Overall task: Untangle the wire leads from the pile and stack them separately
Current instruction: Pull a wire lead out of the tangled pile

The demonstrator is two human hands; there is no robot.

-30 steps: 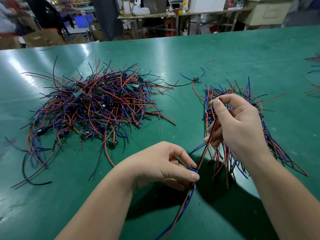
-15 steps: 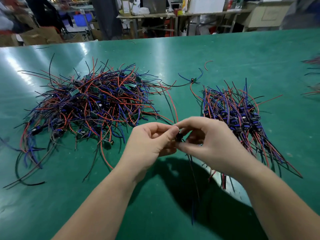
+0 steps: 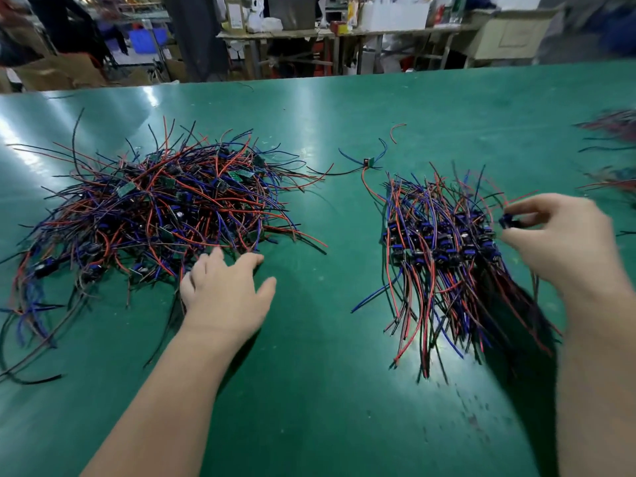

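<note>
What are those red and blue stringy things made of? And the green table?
The wire leads seem coated in soft red, blue and black plastic, probably metal inside: they bend in curves. The table looks like smooth green rubber or vinyl; it glints under lights.

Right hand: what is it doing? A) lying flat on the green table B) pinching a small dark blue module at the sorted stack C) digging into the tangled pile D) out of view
B: the right hand pinches a small dark blue module between thumb and fingertips at the sorted stack of red, blue and black leads.
</note>
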